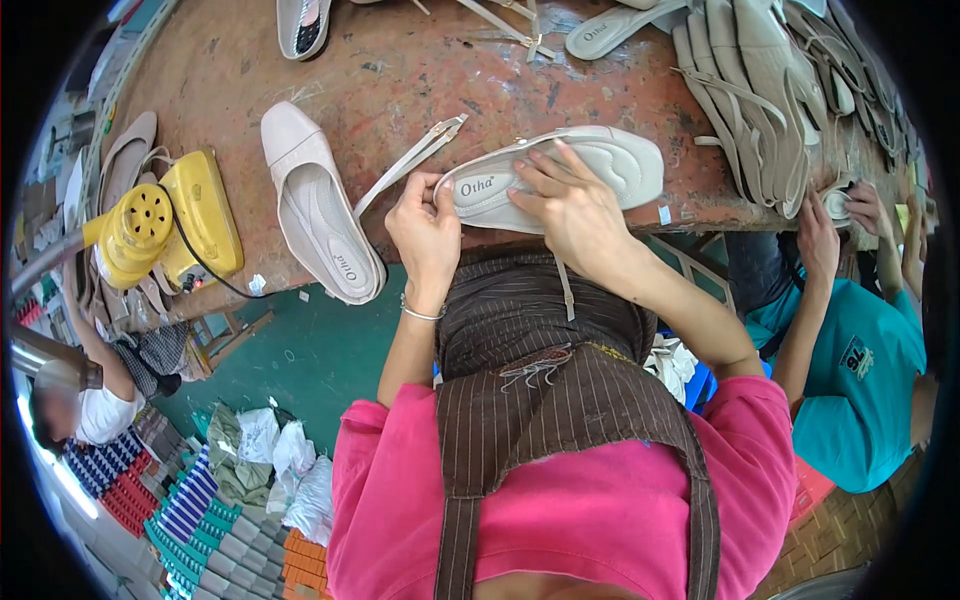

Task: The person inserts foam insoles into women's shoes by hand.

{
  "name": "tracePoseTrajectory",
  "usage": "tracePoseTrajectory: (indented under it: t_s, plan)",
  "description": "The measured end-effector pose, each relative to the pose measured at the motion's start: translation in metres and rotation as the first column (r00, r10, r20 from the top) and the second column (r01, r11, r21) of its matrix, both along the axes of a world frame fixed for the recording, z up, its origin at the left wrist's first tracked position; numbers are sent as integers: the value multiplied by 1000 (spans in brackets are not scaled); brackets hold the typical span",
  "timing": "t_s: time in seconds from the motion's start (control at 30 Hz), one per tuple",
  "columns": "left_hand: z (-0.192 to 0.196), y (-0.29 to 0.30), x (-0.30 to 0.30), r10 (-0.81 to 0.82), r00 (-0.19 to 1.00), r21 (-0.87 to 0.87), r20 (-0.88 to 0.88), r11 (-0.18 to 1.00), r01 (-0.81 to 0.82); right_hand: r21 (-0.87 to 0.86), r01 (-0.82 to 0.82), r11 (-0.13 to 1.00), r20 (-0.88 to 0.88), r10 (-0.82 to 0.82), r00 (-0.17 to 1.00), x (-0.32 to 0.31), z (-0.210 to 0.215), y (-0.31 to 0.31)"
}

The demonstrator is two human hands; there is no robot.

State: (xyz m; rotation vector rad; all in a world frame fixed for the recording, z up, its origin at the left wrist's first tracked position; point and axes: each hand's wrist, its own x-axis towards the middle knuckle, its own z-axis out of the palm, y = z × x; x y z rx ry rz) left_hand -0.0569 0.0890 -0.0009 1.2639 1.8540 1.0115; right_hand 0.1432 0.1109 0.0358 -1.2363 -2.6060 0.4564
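One pale shoe [645, 170] sits toe-right at the tabletop's [380, 85] near edge, heel [458, 207] pinched by the left hand [425, 225], while the right hand [575, 205], loosely open, spreads curved fingers across its insole [610, 165], seemingly to steady it.

Beige shoe [632, 172] in left grip [425, 225], apparently pinched
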Motion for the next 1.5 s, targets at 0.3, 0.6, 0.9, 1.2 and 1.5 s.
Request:
tracePoseTrajectory:
  t_s: [0.3,0.6,0.9,1.2,1.5]
  plan:
    - [38,-48,62,-346,846,1,-407,925,379,99,672,734,-315,-618,720,27,31,73]
    - [30,-55,101,-627,564,-101,-537,712,695,263,616,743,-354,-520,778,32,21,49]
    - [-3,-63,94,-617,514,-83,-596,684,725,-62,368,928,-315,-368,875,18,39,-31]
    - [8,-52,98,-632,470,-185,-616,696,693,74,380,922,-76,-375,924,10,-17,42]
    - [6,-55,100,-607,517,-127,-604,713,689,159,449,879,134,-470,872,-8,-16,41]
